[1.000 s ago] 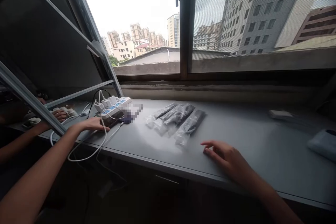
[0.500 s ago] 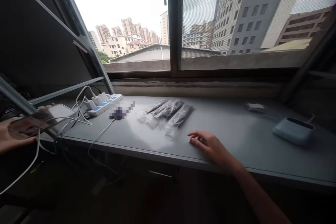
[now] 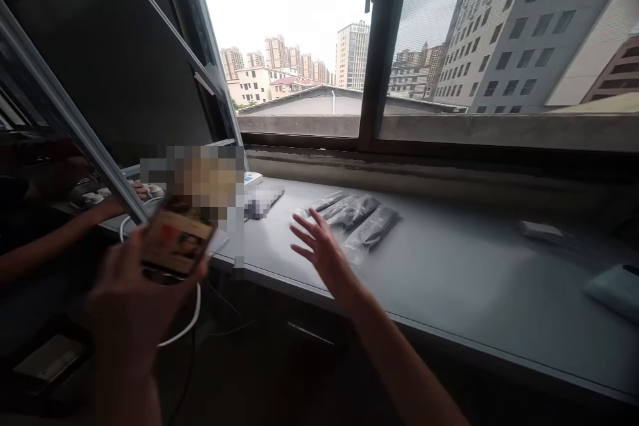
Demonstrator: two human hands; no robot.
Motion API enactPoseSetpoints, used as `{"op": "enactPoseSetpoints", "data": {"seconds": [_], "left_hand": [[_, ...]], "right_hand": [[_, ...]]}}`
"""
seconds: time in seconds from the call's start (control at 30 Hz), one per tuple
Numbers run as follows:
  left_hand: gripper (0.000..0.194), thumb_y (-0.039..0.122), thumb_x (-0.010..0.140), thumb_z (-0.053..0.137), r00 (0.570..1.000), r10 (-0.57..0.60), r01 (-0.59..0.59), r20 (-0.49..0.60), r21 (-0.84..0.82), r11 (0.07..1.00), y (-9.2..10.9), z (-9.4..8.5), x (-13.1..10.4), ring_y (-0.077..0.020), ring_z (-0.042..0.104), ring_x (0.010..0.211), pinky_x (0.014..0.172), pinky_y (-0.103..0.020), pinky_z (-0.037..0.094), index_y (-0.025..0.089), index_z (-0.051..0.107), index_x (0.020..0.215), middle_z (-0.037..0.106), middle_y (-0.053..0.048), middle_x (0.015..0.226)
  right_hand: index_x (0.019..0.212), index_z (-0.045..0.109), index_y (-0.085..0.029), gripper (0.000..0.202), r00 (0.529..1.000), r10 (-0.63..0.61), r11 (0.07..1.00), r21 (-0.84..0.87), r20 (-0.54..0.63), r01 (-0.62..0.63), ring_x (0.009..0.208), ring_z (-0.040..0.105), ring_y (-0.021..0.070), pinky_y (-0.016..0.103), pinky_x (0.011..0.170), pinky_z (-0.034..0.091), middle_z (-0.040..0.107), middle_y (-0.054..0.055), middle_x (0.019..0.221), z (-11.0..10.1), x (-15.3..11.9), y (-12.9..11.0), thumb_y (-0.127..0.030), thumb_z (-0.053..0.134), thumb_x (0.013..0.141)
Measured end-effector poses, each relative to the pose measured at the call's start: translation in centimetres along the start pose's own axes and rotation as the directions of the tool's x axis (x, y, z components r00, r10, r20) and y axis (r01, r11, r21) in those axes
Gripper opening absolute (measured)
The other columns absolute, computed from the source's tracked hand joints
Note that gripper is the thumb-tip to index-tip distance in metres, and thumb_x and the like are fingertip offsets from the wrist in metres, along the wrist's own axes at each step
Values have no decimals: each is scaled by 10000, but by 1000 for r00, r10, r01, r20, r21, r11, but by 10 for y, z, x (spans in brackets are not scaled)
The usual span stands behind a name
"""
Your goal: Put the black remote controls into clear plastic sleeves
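A phone with a lit screen is held upright in my left hand, in front of the shelf frame at the left; a white cable hangs below it. My right hand is open, fingers spread, over the front part of the grey table. Just beyond and beside it lie several dark items in clear plastic bags. Nothing is in my right hand. Left of the bags rests a blurred-out flat object.
Another person's arm reaches in at the far left behind the metal frame. A white power strip sits near the window. At the right are a white adapter and a pale blue device.
The view has turned left. My left hand has brought the phone inward and upright. My right hand has moved left towards the bags, its fingers now spread. Another person's arm has come into view.
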State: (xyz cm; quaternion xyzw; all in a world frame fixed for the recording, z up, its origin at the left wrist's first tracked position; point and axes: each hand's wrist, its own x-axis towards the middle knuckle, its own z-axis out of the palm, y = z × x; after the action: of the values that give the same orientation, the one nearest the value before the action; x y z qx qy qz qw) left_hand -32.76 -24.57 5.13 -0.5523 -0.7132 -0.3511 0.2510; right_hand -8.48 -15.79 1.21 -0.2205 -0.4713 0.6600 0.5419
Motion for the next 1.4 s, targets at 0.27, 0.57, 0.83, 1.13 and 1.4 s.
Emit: {"op": "enactPoseSetpoints", "data": {"seconds": [0.27, 0.57, 0.83, 1.13, 1.4], "left_hand": [[772, 554, 777, 570, 977, 193, -191, 95, -28, 981, 54, 76, -44, -337, 615, 1039, 778, -402, 513, 182, 384, 1427, 603, -152, 1204], [754, 530, 761, 571, 969, 146, -141, 198, -42, 989, 56, 83, -55, -353, 617, 1019, 762, -417, 515, 192, 419, 1419, 610, -159, 1204], [743, 552, 749, 574, 962, 69, -79, 263, 28, 996, 33, 90, -39, -367, 626, 980, 745, -443, 519, 202, 441, 1391, 611, -168, 1200], [718, 705, 676, 554, 861, 56, -96, 506, 54, 994, 11, 104, 5, -436, 618, 950, 705, -538, 517, 168, 626, 1146, 657, -201, 1028], [712, 757, 673, 510, 910, 81, -123, 407, 79, 989, 11, 117, 6, -456, 549, 1063, 851, -611, 451, 193, 687, 1069, 623, -219, 1046]], "right_hand": [[1320, 402, -273, 608, 925, -80, 936, 292, -371, 198, 1007, 647, 212, 377, 899, 510, 662, 19, 1032, 43, 33, 11, -456, 648, 794], [1179, 451, -261, 526, 857, -3, 937, 298, -515, 183, 900, 655, 190, 352, 822, 547, 642, 8, 967, 37, 42, 33, -403, 693, 734], [1314, 373, -265, 607, 906, 32, 999, 25, -422, -24, 1329, 432, 229, 429, 1090, 363, 463, 76, 1429, 10, 22, 17, -467, 587, 783], [1131, 551, -268, 322, 938, -155, 849, -527, -310, -35, 1189, 541, 229, 430, 1016, 429, 587, 58, 1293, -93, -48, -52, -363, 541, 823], [1236, 536, -261, 383, 991, -133, 310, -951, -32, 11, 1299, 435, 270, 483, 1070, 360, 549, 82, 1334, -112, -52, -63, -371, 553, 869]]}}
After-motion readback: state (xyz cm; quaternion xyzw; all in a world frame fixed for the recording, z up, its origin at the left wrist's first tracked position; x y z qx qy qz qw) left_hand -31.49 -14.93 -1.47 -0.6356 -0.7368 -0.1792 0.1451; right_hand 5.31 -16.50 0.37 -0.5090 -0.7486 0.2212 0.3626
